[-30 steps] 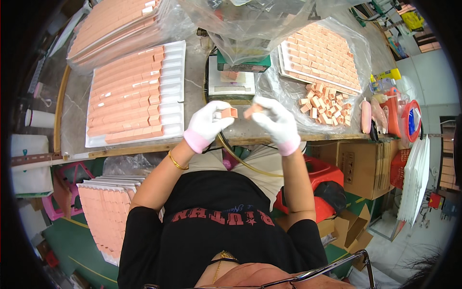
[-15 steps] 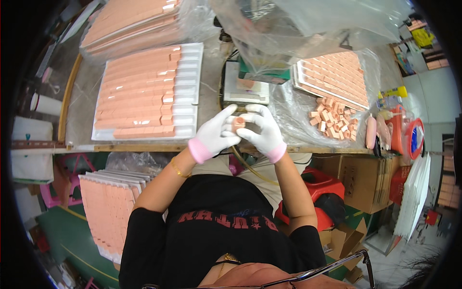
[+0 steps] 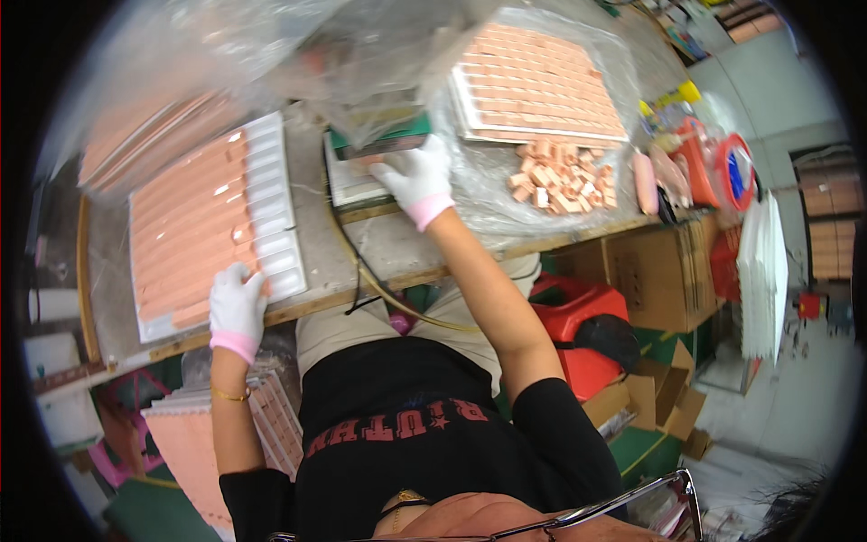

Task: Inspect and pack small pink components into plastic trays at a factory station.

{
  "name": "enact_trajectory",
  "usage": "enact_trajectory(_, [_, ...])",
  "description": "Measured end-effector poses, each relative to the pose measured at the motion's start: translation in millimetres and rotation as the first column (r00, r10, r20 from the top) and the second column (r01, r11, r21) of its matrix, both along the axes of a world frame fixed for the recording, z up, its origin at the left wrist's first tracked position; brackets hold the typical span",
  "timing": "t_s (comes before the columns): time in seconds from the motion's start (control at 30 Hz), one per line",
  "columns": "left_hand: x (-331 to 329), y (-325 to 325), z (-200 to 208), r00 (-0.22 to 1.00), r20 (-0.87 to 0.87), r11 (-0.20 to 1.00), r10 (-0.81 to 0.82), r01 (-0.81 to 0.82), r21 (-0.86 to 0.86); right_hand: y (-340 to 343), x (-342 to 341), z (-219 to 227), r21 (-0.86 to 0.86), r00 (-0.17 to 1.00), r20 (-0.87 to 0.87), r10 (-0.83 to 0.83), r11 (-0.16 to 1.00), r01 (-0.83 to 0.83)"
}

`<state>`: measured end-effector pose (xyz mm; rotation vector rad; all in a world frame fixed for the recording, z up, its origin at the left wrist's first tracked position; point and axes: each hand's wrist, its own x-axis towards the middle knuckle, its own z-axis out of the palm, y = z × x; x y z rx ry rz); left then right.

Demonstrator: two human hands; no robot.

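My left hand point(image 3: 238, 307), in a white glove with a pink cuff, is at the near edge of a white ridged tray point(image 3: 278, 221). Its fingers are closed round a small pink block point(image 3: 264, 286). Rows of pink blocks point(image 3: 190, 230) fill most of that tray, leaving bare grooves on its right side. My right hand point(image 3: 418, 181), gloved alike, reaches to the front of a green-topped device point(image 3: 388, 137) with a pale plate point(image 3: 350, 185). Blur and the angle hide how its fingers are set there.
A loose pile of pink blocks point(image 3: 564, 179) lies on plastic film before another filled tray point(image 3: 542, 86). Clear plastic sheeting point(image 3: 379, 54) hangs over the device. A hose point(image 3: 384, 287) droops over the bench edge. Red stool point(image 3: 578, 325) and cartons point(image 3: 659, 280) stand below, right.
My hands, together on a small pink block before, have parted. The left has gone to the tray with the block, the right to the device. The whole view has turned and shifted.
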<state>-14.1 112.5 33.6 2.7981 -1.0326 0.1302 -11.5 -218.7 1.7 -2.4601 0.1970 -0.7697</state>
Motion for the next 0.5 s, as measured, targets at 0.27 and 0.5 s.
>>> enact_trajectory(0.27, [9.0, 8.1, 0.3, 0.989, -0.064, 0.989, -0.131, 0.127, -0.069, -115.2, -88.0, 41.8, -0.307, 0.852, -0.263, -0.454, 0.876, 0.372])
enact_trajectory(0.5, [5.6, -0.8, -1.1, 0.990, -0.075, 0.949, -0.121, 0.093, -0.302, -121.1, -121.4, 5.3, -0.299, 0.914, -0.185, -0.362, 0.906, 0.298])
